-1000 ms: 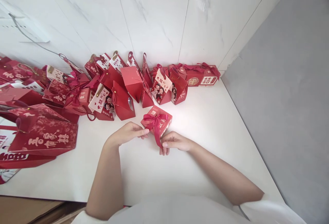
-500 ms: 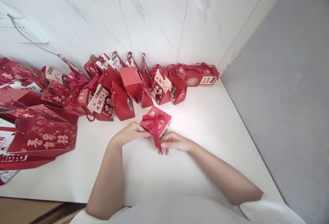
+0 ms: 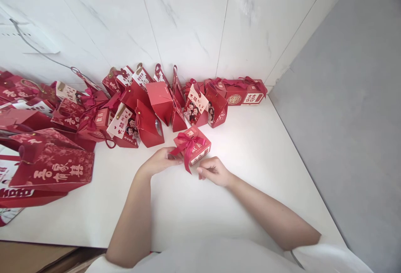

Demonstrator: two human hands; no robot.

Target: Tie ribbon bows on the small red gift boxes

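A small red gift box [image 3: 200,150] with white lettering stands a little tilted above the white table, a dark pink ribbon bow [image 3: 189,142] tied across its top. My left hand [image 3: 161,161] grips the box at its left side, thumb in front and the other fingers partly hidden behind the box and ribbon. One ribbon tail hangs down the front between my hands. Close to the box's lower right corner is my right hand [image 3: 214,171], its fingers curled in and thumb pressed to them, apart from the ribbon tail. Nothing shows between those fingers.
Many red and white gift bags [image 3: 150,127] crowd the back and left of the white table [image 3: 250,152]. Red ribboned boxes [image 3: 247,93] line the tiled wall at the back right. A large red bag [image 3: 53,162] stands at the left. A grey panel [image 3: 344,118] borders the right edge.
My right hand has let go of the ribbon tail and its fingers have curled in. The box has shifted slightly right and turned, showing more of its front side.
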